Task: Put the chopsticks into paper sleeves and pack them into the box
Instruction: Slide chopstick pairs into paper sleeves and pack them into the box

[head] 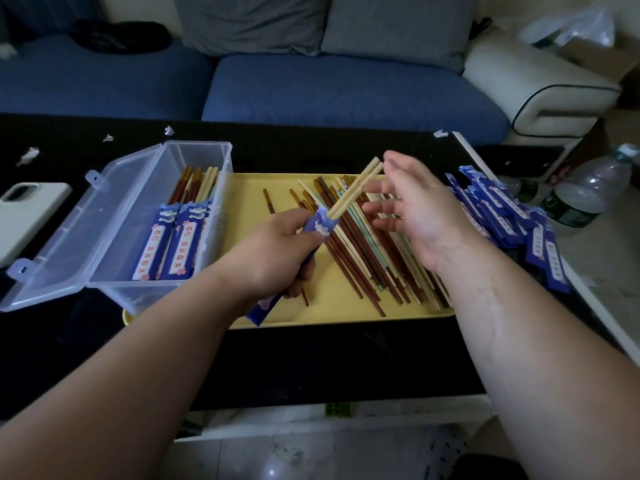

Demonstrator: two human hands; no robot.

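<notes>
A black desk (pixel 311 358) fronts a blue sofa (pixel 346 88). One yellow tray (pixel 249 192) of loose chopsticks (pixel 363 258) lies under the hands. The left hand (pixel 277 258) grips one blue sleeve (pixel 320 226) — two pale chopsticks (pixel 356 188) jutting out — the right hand (pixel 415 216) spread beside them; one open box (pixel 194 150) sits left.

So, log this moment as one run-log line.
left hand: holds sleeve | chopsticks: partly in sleeve | right hand: spread beside them | box: lid open
</notes>
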